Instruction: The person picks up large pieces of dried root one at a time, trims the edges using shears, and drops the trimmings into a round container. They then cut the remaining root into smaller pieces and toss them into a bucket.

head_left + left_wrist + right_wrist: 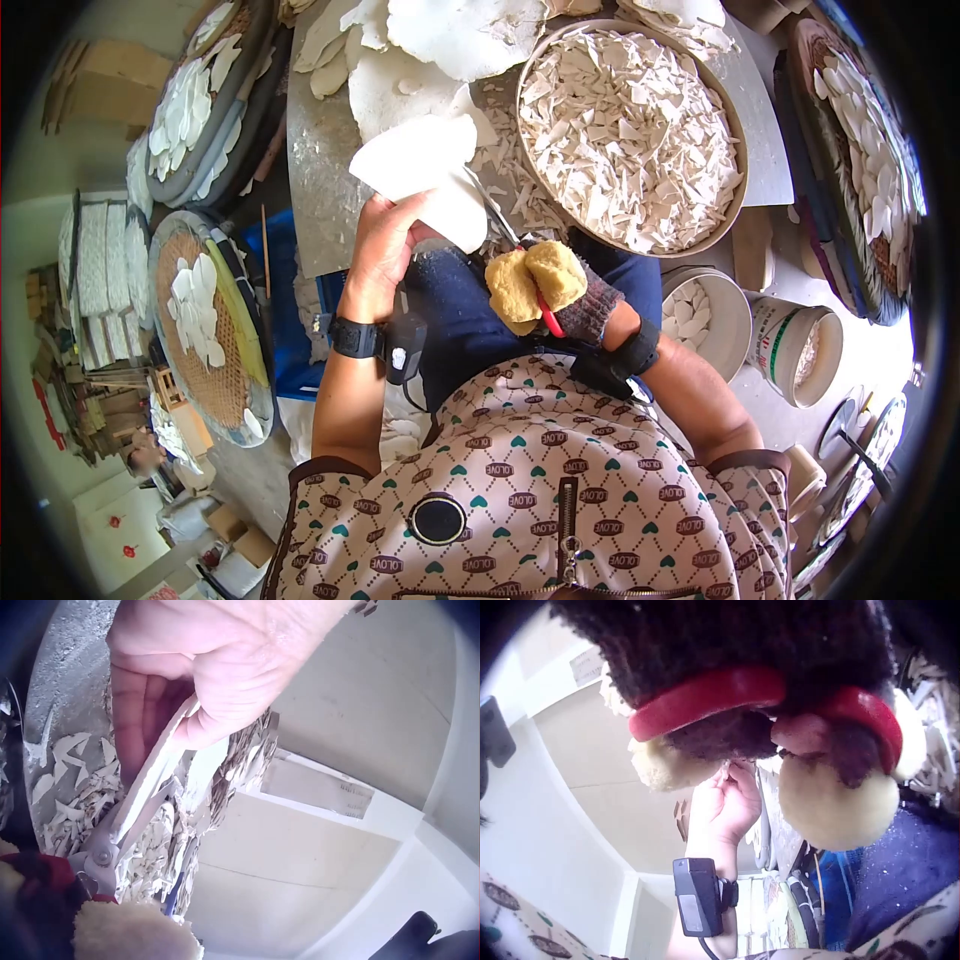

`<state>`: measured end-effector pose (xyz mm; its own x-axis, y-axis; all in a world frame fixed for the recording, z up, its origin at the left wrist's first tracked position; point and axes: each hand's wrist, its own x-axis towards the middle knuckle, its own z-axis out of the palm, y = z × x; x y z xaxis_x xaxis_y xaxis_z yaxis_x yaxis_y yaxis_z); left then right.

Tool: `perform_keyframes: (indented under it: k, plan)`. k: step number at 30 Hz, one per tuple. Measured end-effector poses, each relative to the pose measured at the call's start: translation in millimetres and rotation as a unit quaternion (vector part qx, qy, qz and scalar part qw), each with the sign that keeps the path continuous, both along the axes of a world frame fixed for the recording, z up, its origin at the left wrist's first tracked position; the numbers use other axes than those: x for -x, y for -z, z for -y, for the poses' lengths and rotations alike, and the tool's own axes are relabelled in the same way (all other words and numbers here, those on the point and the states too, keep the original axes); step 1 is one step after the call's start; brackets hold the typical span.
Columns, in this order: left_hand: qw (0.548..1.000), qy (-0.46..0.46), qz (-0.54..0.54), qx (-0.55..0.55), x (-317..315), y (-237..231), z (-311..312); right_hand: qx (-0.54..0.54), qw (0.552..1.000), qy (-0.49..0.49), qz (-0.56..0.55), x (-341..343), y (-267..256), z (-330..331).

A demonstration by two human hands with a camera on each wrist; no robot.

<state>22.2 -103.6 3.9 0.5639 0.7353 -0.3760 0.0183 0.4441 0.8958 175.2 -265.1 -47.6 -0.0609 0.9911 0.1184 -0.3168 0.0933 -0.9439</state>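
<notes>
My left hand (388,245) pinches a thin white flat piece (425,155) between thumb and fingers; the piece has a curved outline. In the left wrist view its edge stands between the blades of a pair of scissors (103,856). My right hand (600,305), in a dark knitted glove, grips the scissors by their red handles (712,697). Yellow sponge padding (512,290) wraps the handles and hides most of the fingers. In the right wrist view a bare fingertip (802,733) shows between the handles.
A round tray (743,170) full of white offcuts stands on the metal table (312,190). Large white sheets (450,35) lie at the back. Two buckets (738,310) (825,350) are at the right. Woven trays (235,370) with white oval pieces stand at the left, near a blue crate (290,375).
</notes>
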Motion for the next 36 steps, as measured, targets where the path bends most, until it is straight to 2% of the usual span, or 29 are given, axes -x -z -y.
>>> perform_keyframes:
  k: [2, 4, 5, 7, 10, 12, 13, 15, 17, 18, 19, 20, 22, 23, 24, 25, 28, 33, 36]
  plan:
    - [1.000, 0.005, -0.007, 0.001, 0.7, 1.0, -2.0, 0.051, 0.993, -0.018, -0.108, 1.2, -4.3, 2.6]
    - [1.000, 0.008, -0.009, 0.002, 1.8, 2.9, -0.7, 0.052, 0.996, -0.017, -0.075, 2.8, -2.2, 5.9]
    - [1.000, 0.008, -0.006, 0.000, 2.3, 3.2, -0.6, 0.019, 1.000, -0.007, 0.020, 2.4, 3.3, 5.9]
    - [1.000, 0.014, -0.008, 0.005, 4.4, 3.2, -0.7, 0.016, 0.997, -0.004, 0.079, 1.5, 8.1, 7.9]
    - [0.999, 0.024, -0.011, 0.019, 8.0, 1.8, -1.5, 0.094, 0.994, -0.024, -0.052, 1.1, 6.1, 11.1]
    - [1.000, 0.017, 0.001, 0.024, 9.9, 0.6, -1.8, 0.135, 0.975, -0.042, -0.170, 1.4, -3.3, 13.8]
    - [0.999, 0.014, 0.028, 0.015, 12.2, 0.6, -2.9, 0.129, 0.983, -0.031, -0.130, 0.5, -1.2, 16.0]
    - [0.997, 0.008, 0.081, -0.004, 18.4, 0.7, -9.5, 0.169, 0.920, -0.093, -0.341, -0.7, 8.6, 16.7]
    - [0.990, 0.086, 0.099, -0.061, 27.4, -1.7, -27.5, 0.204, 0.808, -0.152, -0.531, -2.1, 15.5, 15.6]
    - [0.983, 0.125, 0.106, -0.087, 30.8, -1.8, -32.0, 0.187, 0.823, -0.148, -0.515, -1.8, 16.2, 17.7]
    - [0.984, 0.107, 0.117, -0.083, 29.1, -10.8, -26.9, 0.171, 0.838, -0.144, -0.498, -1.0, 14.7, 20.9]
    - [0.969, 0.135, 0.125, -0.163, 28.9, -10.1, -30.6, 0.154, 0.852, -0.139, -0.482, -0.9, 14.1, 23.5]
    - [0.963, 0.139, 0.091, -0.210, 29.4, -10.9, -35.6, 0.029, 0.936, -0.134, -0.325, 2.5, 27.8, 22.4]
    - [0.968, 0.125, 0.091, -0.195, 29.4, -11.8, -35.3, 0.014, 0.918, -0.151, -0.367, 6.6, 32.5, 21.9]
    - [0.973, 0.112, 0.092, -0.179, 29.7, -13.1, -34.4, 0.063, 0.836, -0.191, -0.511, 8.8, 35.6, 23.6]
    - [0.977, 0.098, 0.092, -0.163, 29.7, -13.7, -34.0, 0.119, 0.728, -0.217, -0.639, 10.9, 34.9, 23.9]
    - [0.958, 0.128, 0.073, -0.246, 29.4, -13.6, -33.1, 0.107, 0.708, -0.235, -0.658, 8.2, 26.3, 23.9]
    - [0.953, 0.135, 0.087, -0.259, 30.0, -8.7, -35.3, 0.144, 0.650, -0.280, -0.692, 1.0, 18.4, 18.2]
    - [0.951, 0.137, 0.088, -0.261, 28.5, -9.1, -35.6, 0.159, 0.645, -0.292, -0.688, -4.2, 8.6, 15.2]
